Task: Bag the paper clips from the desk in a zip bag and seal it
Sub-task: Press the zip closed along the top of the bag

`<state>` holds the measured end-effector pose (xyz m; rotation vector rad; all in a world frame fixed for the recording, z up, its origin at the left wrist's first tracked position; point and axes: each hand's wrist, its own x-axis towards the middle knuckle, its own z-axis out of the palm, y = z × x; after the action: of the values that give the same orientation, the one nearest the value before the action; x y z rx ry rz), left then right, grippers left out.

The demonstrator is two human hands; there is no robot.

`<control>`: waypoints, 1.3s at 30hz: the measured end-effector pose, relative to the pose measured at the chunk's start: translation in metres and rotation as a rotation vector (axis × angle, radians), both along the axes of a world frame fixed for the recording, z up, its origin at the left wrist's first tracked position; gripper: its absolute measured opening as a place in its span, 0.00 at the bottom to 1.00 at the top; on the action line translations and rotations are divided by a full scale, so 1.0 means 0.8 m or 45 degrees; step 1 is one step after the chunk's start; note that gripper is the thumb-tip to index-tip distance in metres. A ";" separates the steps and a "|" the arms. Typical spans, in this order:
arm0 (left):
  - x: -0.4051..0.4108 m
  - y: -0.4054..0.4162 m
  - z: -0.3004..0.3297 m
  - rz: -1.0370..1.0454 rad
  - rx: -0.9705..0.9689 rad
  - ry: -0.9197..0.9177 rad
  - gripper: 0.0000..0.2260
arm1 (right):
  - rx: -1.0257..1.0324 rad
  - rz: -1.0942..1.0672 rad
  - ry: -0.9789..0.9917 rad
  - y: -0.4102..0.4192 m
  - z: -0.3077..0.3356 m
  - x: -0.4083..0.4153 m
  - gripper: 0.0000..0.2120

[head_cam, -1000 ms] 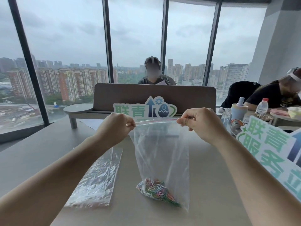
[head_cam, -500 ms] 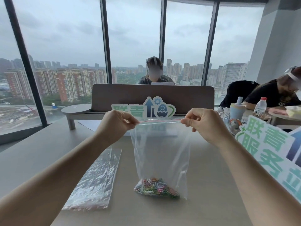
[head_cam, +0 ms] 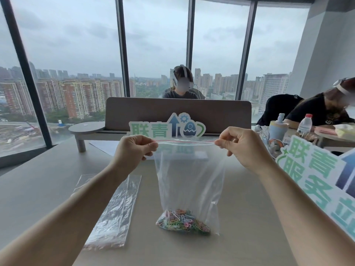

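A clear zip bag [head_cam: 189,179] hangs upright over the desk [head_cam: 48,189], its bottom resting on the surface. A heap of coloured paper clips [head_cam: 182,221] lies inside at the bottom. My left hand [head_cam: 134,150] pinches the top left corner of the zip strip. My right hand [head_cam: 244,146] pinches the top right corner. The strip with its red line is stretched taut and level between them.
A second, flat clear bag [head_cam: 113,212] lies on the desk to the left. A large green sign [head_cam: 317,179] stands at the right, a smaller sign [head_cam: 167,127] against the brown divider [head_cam: 178,110]. Bottles and clutter sit at the far right; two people sit beyond.
The bag has swung from a tilt to hanging straight, and the clips have settled flat at its bottom. Both hands have stayed on the top corners, a little farther apart.
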<state>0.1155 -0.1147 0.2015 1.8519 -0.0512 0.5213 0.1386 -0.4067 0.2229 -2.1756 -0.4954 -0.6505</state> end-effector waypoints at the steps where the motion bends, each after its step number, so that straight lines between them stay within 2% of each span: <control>1: 0.000 0.000 -0.001 0.002 -0.013 0.008 0.05 | -0.001 -0.009 -0.001 -0.001 -0.001 0.000 0.08; 9: 0.001 -0.016 0.009 -0.018 -0.034 -0.003 0.04 | -0.129 -0.307 -0.019 0.006 -0.005 0.007 0.07; 12: 0.000 -0.024 0.011 -0.013 0.021 -0.016 0.04 | -0.167 -0.220 -0.157 0.034 0.001 -0.004 0.11; 16: -0.004 -0.033 0.015 -0.024 0.091 -0.040 0.07 | -0.399 -0.075 -0.262 0.087 0.013 -0.022 0.16; 20: -0.012 -0.039 0.019 -0.046 0.182 -0.071 0.06 | -0.517 0.017 -0.134 0.119 0.025 -0.021 0.13; 26: -0.016 -0.036 0.019 -0.018 0.278 -0.109 0.07 | -0.558 0.030 -0.114 0.133 0.034 -0.019 0.04; 39: -0.017 -0.036 0.016 -0.017 0.331 -0.107 0.10 | -0.588 0.036 -0.045 0.133 0.022 -0.018 0.05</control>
<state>0.1020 -0.1437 0.2141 2.0804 -0.1954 0.6056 0.1244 -0.3000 0.2407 -2.5844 -0.7531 -0.6036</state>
